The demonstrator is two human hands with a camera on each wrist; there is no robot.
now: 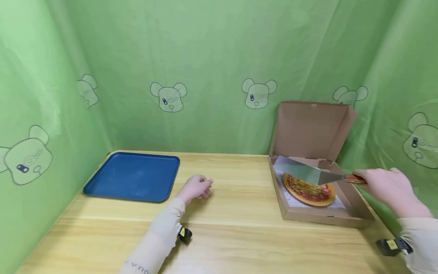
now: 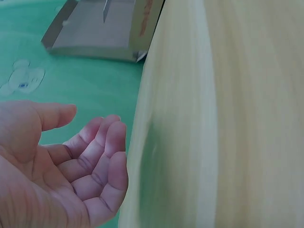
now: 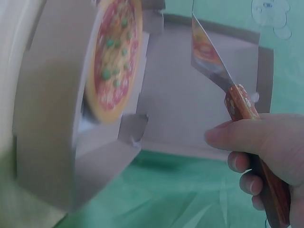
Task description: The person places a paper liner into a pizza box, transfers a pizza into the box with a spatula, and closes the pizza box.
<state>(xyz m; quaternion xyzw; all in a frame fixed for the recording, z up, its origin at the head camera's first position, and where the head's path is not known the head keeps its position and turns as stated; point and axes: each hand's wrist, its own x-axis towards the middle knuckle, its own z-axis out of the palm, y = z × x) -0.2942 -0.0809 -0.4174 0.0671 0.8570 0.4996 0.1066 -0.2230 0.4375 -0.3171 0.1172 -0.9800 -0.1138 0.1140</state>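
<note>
My right hand (image 1: 393, 188) grips the wooden handle of a pizza server (image 1: 299, 170), also seen in the right wrist view with the hand (image 3: 266, 147) wrapped around its handle (image 3: 244, 107). Its metal blade reaches left over a pizza (image 1: 308, 190) that lies on white paper inside an open cardboard pizza box (image 1: 308, 219). In the right wrist view the pizza (image 3: 115, 57) shows green and red toppings, and the blade is apart from it. My left hand (image 1: 196, 187) hovers over the table with loosely curled fingers; nothing is in its palm in the left wrist view.
A blue tray (image 1: 133, 177) lies at the left of the wooden table (image 1: 226, 213). The box lid (image 1: 309, 127) stands upright at the back right. Green curtains (image 1: 212, 45) with bear-head prints surround the table on three sides.
</note>
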